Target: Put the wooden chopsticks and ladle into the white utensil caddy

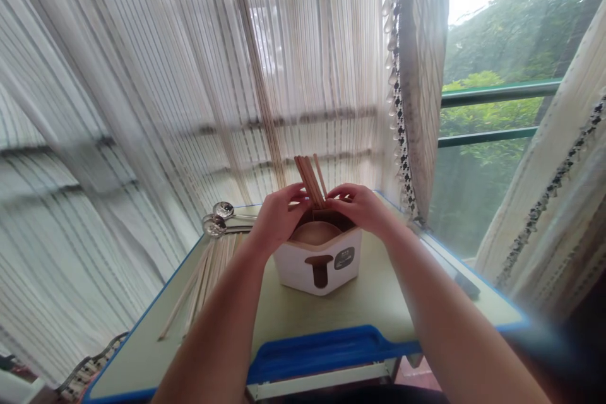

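A white cardboard box (296,271) with a T-shaped cutout stands on the table, its top open. Inside it shows a round brownish thing (318,233), perhaps a bowl. A bundle of chopsticks (307,178) rises tilted from the back of the box. My left hand (283,211) has its fingers closed at the left side of the bundle. On the other side, my right hand (355,202) pinches near a lighter chopstick (320,175) that stands slightly apart from the rest. The lower ends of the chopsticks are hidden in the box.
More chopsticks (201,284) lie spread on the table (374,309) at the left. Beyond them lie metal ladles (223,209), one slotted. A flat grey object (447,265) rests near the right edge. A blue tray lip (322,350) lines the front; curtains hang behind.
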The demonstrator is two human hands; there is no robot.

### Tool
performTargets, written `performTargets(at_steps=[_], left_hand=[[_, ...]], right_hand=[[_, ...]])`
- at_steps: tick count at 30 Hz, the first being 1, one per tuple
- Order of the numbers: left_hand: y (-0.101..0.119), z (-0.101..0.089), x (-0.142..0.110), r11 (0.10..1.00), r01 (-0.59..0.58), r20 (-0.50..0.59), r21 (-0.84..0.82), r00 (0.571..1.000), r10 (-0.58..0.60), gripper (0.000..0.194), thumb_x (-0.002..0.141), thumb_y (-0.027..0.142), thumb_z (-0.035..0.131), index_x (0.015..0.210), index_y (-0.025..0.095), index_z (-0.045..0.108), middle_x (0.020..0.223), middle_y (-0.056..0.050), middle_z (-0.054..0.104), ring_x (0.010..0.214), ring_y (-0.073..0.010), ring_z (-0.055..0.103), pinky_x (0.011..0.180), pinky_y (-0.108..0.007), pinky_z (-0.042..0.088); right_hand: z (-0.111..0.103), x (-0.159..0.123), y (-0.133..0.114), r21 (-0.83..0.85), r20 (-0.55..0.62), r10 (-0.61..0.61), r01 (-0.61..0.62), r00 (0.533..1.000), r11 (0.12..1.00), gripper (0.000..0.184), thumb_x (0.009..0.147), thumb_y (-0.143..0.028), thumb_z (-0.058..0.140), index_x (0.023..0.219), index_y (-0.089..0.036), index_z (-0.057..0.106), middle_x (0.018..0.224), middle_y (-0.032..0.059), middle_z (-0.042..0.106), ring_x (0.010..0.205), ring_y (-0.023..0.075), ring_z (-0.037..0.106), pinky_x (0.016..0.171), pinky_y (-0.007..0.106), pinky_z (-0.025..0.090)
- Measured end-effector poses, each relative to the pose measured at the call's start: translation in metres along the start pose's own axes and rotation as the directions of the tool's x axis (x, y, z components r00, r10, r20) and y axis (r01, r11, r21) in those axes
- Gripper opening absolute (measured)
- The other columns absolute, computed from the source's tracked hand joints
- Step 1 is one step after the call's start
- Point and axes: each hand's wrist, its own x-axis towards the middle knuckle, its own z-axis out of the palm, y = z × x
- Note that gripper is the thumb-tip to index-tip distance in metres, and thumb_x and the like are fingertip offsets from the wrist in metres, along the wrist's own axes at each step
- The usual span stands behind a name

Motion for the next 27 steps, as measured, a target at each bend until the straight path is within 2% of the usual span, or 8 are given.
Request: performTargets(at_steps=[7,12,16,23,25,27], left_hand=[[0.0,-0.001,0.001,0.997,0.011,-0.016,-0.078,1.0,-0.012,0.026,0.075,0.025,0.061,0.1,0.018,0.064,0.089,-0.004,0.071,0.083,-0.0171,0.066,0.077,-0.028,0.053],[-0.001,-0.002,0.002,0.999,0.04,-0.05,0.013,0.998,-0.039,0.026,0.077,0.026,0.059,0.101,0.017,0.065,0.093,-0.005,0.071,0.085,-0.0179,0.066,0.081,-0.03,0.051],[0.003,-0.003,-0.001,0.994,0.056,-0.069,0.095,0.996,-0.05,0.027,0.078,0.029,0.058,0.101,0.017,0.066,0.088,-0.004,0.071,0.082,-0.0171,0.066,0.079,-0.029,0.051],[0.013,-0.015,-0.004,0.958,0.042,-0.23,0.283,0.973,0.026,0.028,0.082,0.04,0.052,0.088,0.019,0.068,0.085,-0.003,0.071,0.082,-0.0164,0.065,0.076,-0.028,0.047],[0.012,-0.023,-0.006,0.945,0.065,-0.303,0.321,0.952,0.038,0.033,0.084,0.045,0.047,0.085,0.019,0.067,0.083,-0.003,0.07,0.082,-0.0166,0.064,0.075,-0.028,0.046],[0.008,-0.029,-0.013,0.925,0.148,-0.406,0.349,0.914,0.007,0.037,0.086,0.047,0.042,0.086,0.018,0.066,0.083,-0.004,0.07,0.082,-0.0173,0.064,0.075,-0.028,0.046]], right_hand=[[0.0,-0.001,-0.002,0.006,0.022,0.053,-0.053,0.998,0.999,0.023,0.073,-0.039,0.06,0.079,-0.019,0.069,0.069,0.0002,0.065,0.062,0.0117,0.056,0.054,0.021,0.04],[0.0,0.0,-0.002,0.038,0.042,0.062,-0.064,0.997,0.997,0.023,0.073,-0.037,0.06,0.081,-0.019,0.071,0.07,0.001,0.067,0.066,0.0127,0.058,0.056,0.022,0.041],[0.001,0.0,0.0,0.06,0.046,0.073,-0.075,0.996,0.995,0.025,0.072,-0.039,0.061,0.083,-0.019,0.071,0.07,0.0018,0.068,0.065,0.0137,0.059,0.055,0.022,0.041],[0.002,0.002,0.008,0.028,0.016,0.05,-0.051,0.999,0.998,0.031,0.071,-0.045,0.06,0.085,-0.019,0.071,0.07,0.0023,0.067,0.065,0.0153,0.058,0.056,0.025,0.042],[-0.002,0.003,0.009,0.009,-0.035,0.018,-0.018,0.999,1.0,0.032,0.072,-0.046,0.059,0.085,-0.019,0.071,0.075,0.0037,0.068,0.069,0.0166,0.059,0.06,0.027,0.044],[-0.007,0.002,0.007,-0.036,-0.14,-0.049,0.044,0.989,0.998,0.034,0.075,-0.047,0.055,0.09,-0.019,0.069,0.082,0.0052,0.068,0.073,0.018,0.06,0.063,0.029,0.046]])
